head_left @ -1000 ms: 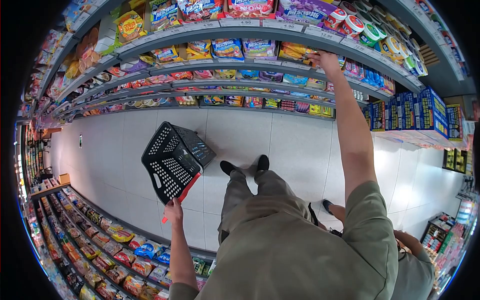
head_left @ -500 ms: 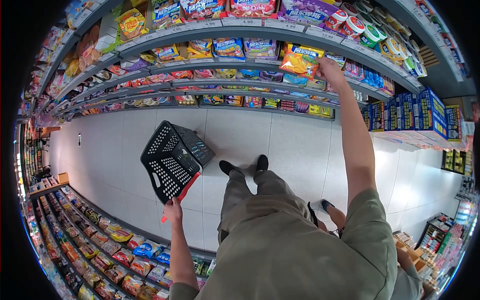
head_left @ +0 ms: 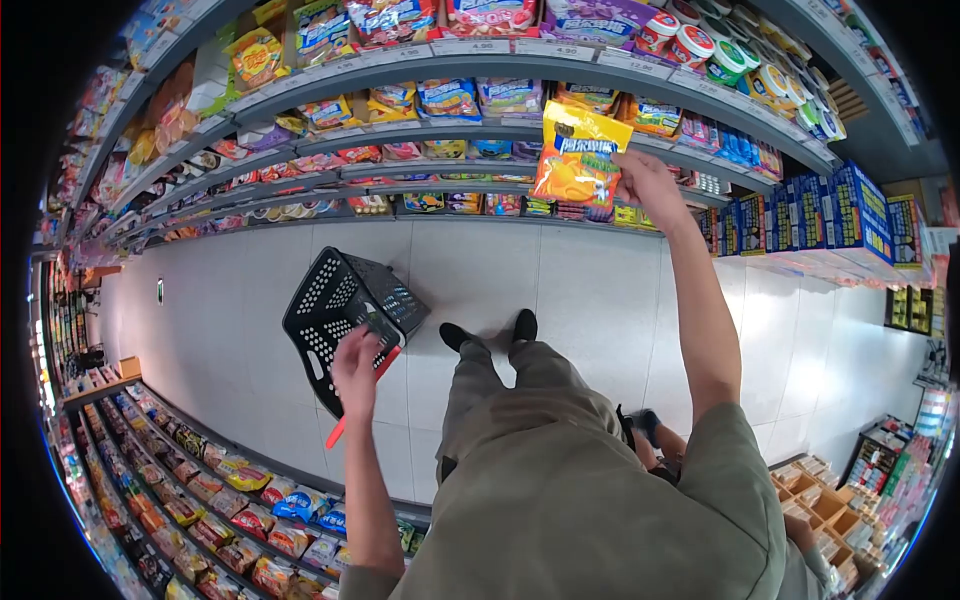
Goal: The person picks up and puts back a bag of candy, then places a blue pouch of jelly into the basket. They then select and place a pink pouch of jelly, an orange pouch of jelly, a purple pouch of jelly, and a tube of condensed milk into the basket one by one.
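Note:
In my right hand (head_left: 650,187) is a yellow and orange candy bag (head_left: 578,160), pinched by its right edge. The bag hangs upright in front of the snack shelves, its printed face towards me. My left hand (head_left: 357,368) is over the near side of the black shopping basket (head_left: 335,315), off its red handle (head_left: 388,362). Its fingers are a little blurred but look parted, with nothing in them. Perforated and tilted, the basket stands on the floor to the left of my feet.
Shelves of bagged sweets (head_left: 455,100) run across the front, with tubs (head_left: 725,62) at upper right. Stacked blue boxes (head_left: 855,215) stand at the right. Another snack rack (head_left: 240,515) is at lower left. Behind me, another person's leg (head_left: 668,437) shows.
My right hand has drawn the candy bag away from the shelf, towards me, and the bag now hangs upright. My left hand has let go of the basket's red handle and risen over the basket.

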Demonstrator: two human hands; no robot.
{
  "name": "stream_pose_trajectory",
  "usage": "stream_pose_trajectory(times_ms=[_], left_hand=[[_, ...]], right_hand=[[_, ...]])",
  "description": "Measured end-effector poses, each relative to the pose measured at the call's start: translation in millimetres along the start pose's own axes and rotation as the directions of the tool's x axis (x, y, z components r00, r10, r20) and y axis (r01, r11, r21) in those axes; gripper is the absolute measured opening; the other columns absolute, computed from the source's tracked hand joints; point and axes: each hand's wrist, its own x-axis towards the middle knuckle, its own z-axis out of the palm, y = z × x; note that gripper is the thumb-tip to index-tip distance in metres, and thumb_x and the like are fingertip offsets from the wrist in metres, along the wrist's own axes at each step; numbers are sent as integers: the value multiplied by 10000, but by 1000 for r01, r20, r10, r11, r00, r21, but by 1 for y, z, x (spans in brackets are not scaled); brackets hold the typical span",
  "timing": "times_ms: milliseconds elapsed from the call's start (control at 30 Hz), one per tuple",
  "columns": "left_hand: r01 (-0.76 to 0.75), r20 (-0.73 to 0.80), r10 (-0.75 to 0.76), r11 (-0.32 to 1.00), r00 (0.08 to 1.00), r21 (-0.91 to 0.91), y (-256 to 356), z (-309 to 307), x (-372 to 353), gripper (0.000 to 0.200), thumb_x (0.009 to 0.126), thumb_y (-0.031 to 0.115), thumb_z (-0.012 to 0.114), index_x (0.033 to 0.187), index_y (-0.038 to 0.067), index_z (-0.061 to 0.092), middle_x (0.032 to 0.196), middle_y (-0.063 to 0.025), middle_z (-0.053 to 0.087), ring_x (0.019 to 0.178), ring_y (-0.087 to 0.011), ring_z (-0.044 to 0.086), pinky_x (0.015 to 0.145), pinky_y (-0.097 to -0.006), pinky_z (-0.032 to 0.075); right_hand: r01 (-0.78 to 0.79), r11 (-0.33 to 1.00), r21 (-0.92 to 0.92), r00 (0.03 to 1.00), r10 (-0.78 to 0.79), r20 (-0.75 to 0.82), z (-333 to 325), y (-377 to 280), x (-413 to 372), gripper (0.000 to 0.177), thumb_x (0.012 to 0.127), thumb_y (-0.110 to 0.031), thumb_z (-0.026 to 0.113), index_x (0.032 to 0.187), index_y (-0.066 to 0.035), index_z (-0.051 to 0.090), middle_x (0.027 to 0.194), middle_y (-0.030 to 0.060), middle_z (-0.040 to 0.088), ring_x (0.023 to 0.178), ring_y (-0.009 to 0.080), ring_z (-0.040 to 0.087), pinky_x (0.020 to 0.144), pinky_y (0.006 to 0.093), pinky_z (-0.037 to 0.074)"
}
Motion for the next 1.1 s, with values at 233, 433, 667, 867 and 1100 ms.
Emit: stream_pose_trajectory(times_ms=[233, 433, 667, 867, 1100], left_hand=[[17, 522, 132, 963, 843, -270, 98, 143, 17, 628, 937, 32, 654, 1486, -32, 356, 1410, -192, 521, 1158, -253, 634, 989, -347, 513], [80, 658, 154, 947, 737, -310, 104, 164, 18, 456, 931, 1, 658, 1369, -23, 532, 1253, -125, 654, 1136, -174, 636, 990, -301, 491], [32, 561, 90, 978, 823, -205, 97, 168, 16, 277, 961, 71, 653, 1208, -54, 653, 1031, -112, 734, 920, -147, 703, 823, -280, 552], [40, 541, 65, 983, 838, -181, 88, 166, 20, 305, 975, 127, 648, 1219, -55, 650, 1023, -103, 733, 885, -150, 705, 791, -265, 534], [27, 523, 27, 995, 852, -94, 64, 158, 24, 378, 985, 151, 640, 1314, -28, 585, 1073, -110, 718, 949, -154, 694, 808, -271, 530]], right_hand=[[-81, 991, 103, 993, 71, 96, 44, 5, -43, 226, 979, -270, 610, 980, -45, 608, 644, -52, 508, 512, 44, 470, 468, 218, 314], [-77, 988, 137, 987, 57, 149, 50, -2, -62, 221, 984, -260, 599, 999, -41, 618, 653, -46, 512, 525, 48, 477, 467, 223, 307], [-57, 989, 136, 993, 42, 113, 53, 3, -67, 281, 988, -234, 591, 1110, 18, 600, 712, 0, 575, 506, 55, 435, 450, 216, 272], [-74, 989, 128, 989, 57, 135, 54, 6, -65, 240, 993, -266, 587, 1032, -33, 627, 704, -19, 592, 547, 52, 524, 482, 213, 364], [-121, 992, 32, 983, 115, 140, 53, 30, -55, 246, 1006, -272, 573, 1075, -40, 615, 713, -4, 585, 582, 67, 542, 498, 213, 372]])
